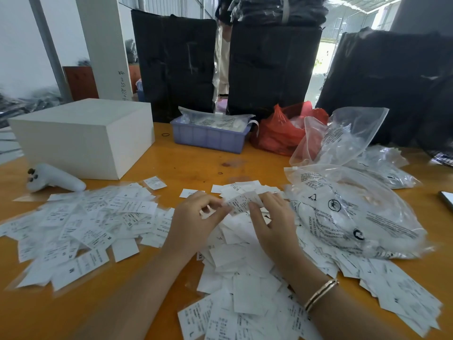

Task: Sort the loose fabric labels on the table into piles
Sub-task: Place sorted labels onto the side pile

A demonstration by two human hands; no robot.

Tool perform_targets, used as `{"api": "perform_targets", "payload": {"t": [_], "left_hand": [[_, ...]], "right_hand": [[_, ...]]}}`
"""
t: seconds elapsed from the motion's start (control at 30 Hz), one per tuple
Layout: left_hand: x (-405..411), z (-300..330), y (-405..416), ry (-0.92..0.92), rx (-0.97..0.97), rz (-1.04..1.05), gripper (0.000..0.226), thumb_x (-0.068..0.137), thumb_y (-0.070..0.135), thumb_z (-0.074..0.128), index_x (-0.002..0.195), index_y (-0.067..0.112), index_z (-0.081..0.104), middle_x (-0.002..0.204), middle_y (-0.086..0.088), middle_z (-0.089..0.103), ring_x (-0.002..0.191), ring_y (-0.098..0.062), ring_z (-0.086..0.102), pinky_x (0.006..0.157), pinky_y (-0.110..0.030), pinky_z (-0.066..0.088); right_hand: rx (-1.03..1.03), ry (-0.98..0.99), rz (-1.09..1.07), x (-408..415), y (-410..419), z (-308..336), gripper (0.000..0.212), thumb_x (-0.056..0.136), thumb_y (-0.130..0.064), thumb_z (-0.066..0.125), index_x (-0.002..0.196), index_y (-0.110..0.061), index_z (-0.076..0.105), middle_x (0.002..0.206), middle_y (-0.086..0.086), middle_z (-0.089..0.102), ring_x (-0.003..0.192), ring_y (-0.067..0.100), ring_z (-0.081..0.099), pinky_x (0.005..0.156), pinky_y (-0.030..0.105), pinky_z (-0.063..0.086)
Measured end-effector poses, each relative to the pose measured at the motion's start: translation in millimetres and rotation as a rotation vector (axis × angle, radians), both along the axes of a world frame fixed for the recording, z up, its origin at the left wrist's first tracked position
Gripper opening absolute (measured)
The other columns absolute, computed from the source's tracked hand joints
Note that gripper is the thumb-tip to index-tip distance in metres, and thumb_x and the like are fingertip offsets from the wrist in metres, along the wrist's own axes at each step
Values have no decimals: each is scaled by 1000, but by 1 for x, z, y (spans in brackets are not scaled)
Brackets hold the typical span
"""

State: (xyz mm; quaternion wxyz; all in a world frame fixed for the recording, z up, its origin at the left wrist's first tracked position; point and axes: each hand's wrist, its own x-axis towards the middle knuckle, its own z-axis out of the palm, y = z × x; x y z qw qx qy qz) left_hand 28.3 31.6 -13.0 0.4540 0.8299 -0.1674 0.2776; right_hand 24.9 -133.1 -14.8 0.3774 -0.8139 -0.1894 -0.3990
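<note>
Labels (245, 298) spill off the bottom edge; both hands' fingers (255, 204) pinch one blurred label (241, 202), print unreadable.

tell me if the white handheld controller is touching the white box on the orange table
Apart. The head view shows the white handheld controller lying on the orange wooden table in front of the white rectangular box, with a strip of bare tabletop between them.

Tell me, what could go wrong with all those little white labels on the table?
The label pinched between the left hand and right hand looks like several stuck together, so sizes could get mixed. The label heap on the left and the middle heap nearly touch and may blend. Labels near the clear plastic bags could slip under and get lost.
</note>
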Motion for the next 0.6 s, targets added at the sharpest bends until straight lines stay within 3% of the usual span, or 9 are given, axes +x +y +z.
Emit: {"api": "perform_targets", "payload": {"t": [0.1,0.23,0.3,0.4,0.47,0.6], "left_hand": [[1,1,1,157,-133,-80,7,80,37,68,74,39,65,71,29,64,79,9,58,56,-13,49],[-2,1,-1,210,-179,-212,7,75,39,66,79,33,68,72,24,67,71,2,62,59,-7,46],[-2,1,-3,229,-180,-222,3,78,35,68,80,32,67,71,24,67,69,3,61,57,-7,45],[-1,0,-3,312,-308,-172,3,80,32,70,80,31,68,75,25,68,71,7,63,55,-5,44],[0,-1,-2,329,-344,-140,5,79,35,70,80,31,66,75,28,67,71,10,61,54,-4,43],[-1,0,-3,291,-285,-166,2,81,33,68,81,32,66,77,24,67,74,8,60,57,-4,43]], "right_hand": [[-43,-29,33,0,-1,-1,14,86,-22,45,72,-23,46,67,-21,36,66,8,36,63,25,29],[-125,66,62,-1,4,-5,18,86,-22,49,69,-21,42,66,-11,43,66,15,41,64,31,33],[-124,148,69,-1,5,-6,13,86,-23,52,73,-19,51,68,-11,48,69,15,46,67,34,37],[77,222,93,-4,5,-5,14,85,-29,53,97,-35,55,74,-18,56,77,3,55,72,25,40],[123,225,93,-4,3,-3,17,84,-27,55,90,-43,52,73,-21,61,79,1,58,70,26,40],[-36,188,73,-4,5,-4,8,83,-24,59,84,-24,68,78,-21,64,74,2,59,77,32,42]]}}
